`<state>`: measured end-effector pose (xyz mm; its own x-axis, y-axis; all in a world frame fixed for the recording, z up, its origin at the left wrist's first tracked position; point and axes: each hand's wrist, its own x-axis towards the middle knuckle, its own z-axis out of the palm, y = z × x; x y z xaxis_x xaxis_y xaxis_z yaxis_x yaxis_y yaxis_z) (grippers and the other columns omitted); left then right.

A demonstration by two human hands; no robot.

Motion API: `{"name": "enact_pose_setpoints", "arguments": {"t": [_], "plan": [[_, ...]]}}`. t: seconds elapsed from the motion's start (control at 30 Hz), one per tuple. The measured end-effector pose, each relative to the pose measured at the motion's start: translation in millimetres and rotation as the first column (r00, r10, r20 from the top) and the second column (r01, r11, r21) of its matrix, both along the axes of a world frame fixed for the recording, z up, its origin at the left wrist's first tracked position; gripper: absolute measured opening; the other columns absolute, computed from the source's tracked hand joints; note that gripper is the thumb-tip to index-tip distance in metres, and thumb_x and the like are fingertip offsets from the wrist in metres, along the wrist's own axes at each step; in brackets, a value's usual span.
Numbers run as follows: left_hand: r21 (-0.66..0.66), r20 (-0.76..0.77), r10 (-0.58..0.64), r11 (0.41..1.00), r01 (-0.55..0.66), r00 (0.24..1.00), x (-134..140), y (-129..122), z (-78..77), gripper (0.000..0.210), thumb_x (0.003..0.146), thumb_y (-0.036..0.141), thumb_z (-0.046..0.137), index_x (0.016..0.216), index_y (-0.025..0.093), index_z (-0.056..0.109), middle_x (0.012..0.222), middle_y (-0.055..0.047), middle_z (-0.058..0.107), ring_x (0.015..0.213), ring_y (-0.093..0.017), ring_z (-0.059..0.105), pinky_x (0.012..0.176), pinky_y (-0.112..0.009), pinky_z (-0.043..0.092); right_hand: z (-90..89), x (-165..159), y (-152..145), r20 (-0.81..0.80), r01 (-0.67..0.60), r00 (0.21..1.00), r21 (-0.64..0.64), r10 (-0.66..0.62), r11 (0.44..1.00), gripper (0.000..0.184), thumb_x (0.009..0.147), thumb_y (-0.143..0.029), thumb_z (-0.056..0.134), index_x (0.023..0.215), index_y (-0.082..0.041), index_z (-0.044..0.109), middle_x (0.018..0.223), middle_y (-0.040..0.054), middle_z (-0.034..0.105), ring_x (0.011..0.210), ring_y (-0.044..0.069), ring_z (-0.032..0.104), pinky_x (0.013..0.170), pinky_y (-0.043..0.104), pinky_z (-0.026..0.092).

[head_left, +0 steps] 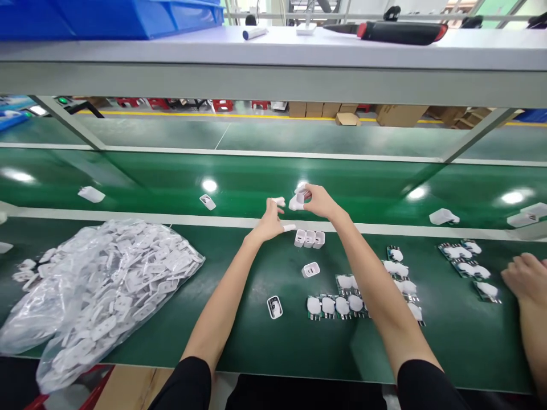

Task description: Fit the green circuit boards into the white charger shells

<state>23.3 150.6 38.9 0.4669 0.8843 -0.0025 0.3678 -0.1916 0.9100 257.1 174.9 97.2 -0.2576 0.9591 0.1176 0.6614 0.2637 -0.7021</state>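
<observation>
My right hand (315, 200) pinches a white plastic charger housing (300, 197) over the green belt, past the bench's rail. To its left is my left hand (270, 221), fingers spread, white covers on some fingertips and nothing visible between them. Below the hands, a row of three white housings (309, 238) stands with open ends up. Nearer me lie another white housing (311, 269) and a white piece with a dark inside (274, 307). Circuit boards with white pads (342, 306) line up beside and partly under my right forearm.
A clear bag of white plastic parts (141, 267) fills the left bench. Single white parts lie on the green belt (171, 188). More circuit boards (465, 259) and another person's hand (527, 279) are at right. A shelf (273, 54) spans overhead, with a blue bin (106, 20).
</observation>
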Motion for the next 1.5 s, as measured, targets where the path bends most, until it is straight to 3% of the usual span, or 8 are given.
{"name": "enact_pose_setpoints", "arguments": {"t": [0.1,0.2,0.3,0.67,0.93,1.1,1.27,1.5], "plan": [[0.174,0.081,0.03,0.984,-0.044,0.996,9,-7,11.5,0.102,0.079,0.037,0.094,0.162,0.025,0.036,0.159,-0.018,0.048,0.14,-0.033,0.06,0.112,-0.05,0.057,14.6,-10,-31,-0.094,-0.087,0.991,0.083,0.095,0.993,0.036,0.082,-0.031,0.084,0.116,-0.023,0.075,0.112,0.0046,0.083,0.1,0.024,0.075,0.094,0.038,0.06],[0.195,0.1,-0.07,0.98,0.049,0.993,15,-13,22.3,0.066,0.092,0.032,0.078,0.151,0.023,0.048,0.131,-0.01,0.065,0.116,-0.027,0.067,0.104,-0.046,0.057,23.6,-10,-59,-0.138,-0.126,0.979,0.15,0.147,0.981,0.04,0.085,-0.041,0.086,0.121,-0.026,0.076,0.122,0.004,0.082,0.105,0.024,0.074,0.099,0.04,0.059],[0.162,0.113,-0.027,0.987,0.009,0.993,15,-14,22.2,0.047,0.096,0.037,0.075,0.137,0.024,0.054,0.117,-0.005,0.066,0.103,-0.022,0.064,0.101,-0.042,0.055,23.9,16,-73,-0.199,0.045,0.98,0.222,0.0,0.974,0.043,0.095,-0.048,0.078,0.133,-0.028,0.073,0.134,0.0069,0.079,0.111,0.026,0.073,0.104,0.046,0.059],[0.023,0.122,0.138,0.99,-0.142,0.983,-20,-48,-42.4,0.057,0.086,0.056,0.086,0.121,0.024,0.055,0.128,-0.011,0.072,0.12,-0.028,0.073,0.115,-0.051,0.056,-13.1,142,-146,-0.083,0.322,0.945,0.063,-0.317,0.945,0.034,0.095,-0.054,0.076,0.114,-0.026,0.079,0.122,0.0101,0.083,0.105,0.029,0.076,0.104,0.053,0.061],[0.05,0.08,0.213,0.975,-0.218,0.974,-20,-50,-49.6,0.061,0.069,0.046,0.098,0.116,0.022,0.069,0.123,-0.01,0.08,0.121,-0.034,0.076,0.12,-0.056,0.055,-34.1,193,-198,0.115,0.524,0.843,0.046,-0.526,0.85,0.029,0.099,-0.048,0.067,0.111,-0.023,0.075,0.115,0.013,0.081,0.108,0.032,0.072,0.099,0.049,0.058],[0.06,0.071,0.251,0.965,-0.255,0.965,-24,-51,-48.4,0.059,0.065,0.046,0.1,0.11,0.021,0.07,0.121,-0.01,0.08,0.121,-0.034,0.075,0.12,-0.056,0.055,-31.1,193,-215,0.227,0.399,0.894,-0.015,-0.385,0.917,0.028,0.089,-0.033,0.078,0.116,-0.025,0.079,0.124,0.0099,0.081,0.121,0.033,0.069,0.121,0.055,0.043],[0.059,0.095,0.281,0.956,-0.287,0.955,-23,-51,-48.0,0.065,0.061,0.046,0.102,0.11,0.021,0.066,0.12,-0.011,0.079,0.121,-0.034,0.076,0.121,-0.057,0.056,-32.1,172,-216,0.293,0.191,0.946,-0.167,-0.136,0.967,0.052,0.076,-0.007,0.071,0.12,-0.031,0.084,0.112,0.0021,0.083,0.1,0.025,0.073,0.107,0.043,0.049],[0.066,0.171,0.354,0.927,-0.369,0.919,-26,-57,-29.9,0.071,0.066,0.055,0.098,0.114,0.025,0.054,0.122,-0.011,0.077,0.125,-0.033,0.077,0.121,-0.059,0.057,-34.3,159,-211,0.364,0.357,0.882,-0.105,-0.298,0.928,0.042,0.095,-0.02,0.067,0.136,-0.023,0.072,0.122,0.0119,0.083,0.109,0.031,0.075,0.102,0.044,0.051]]}}
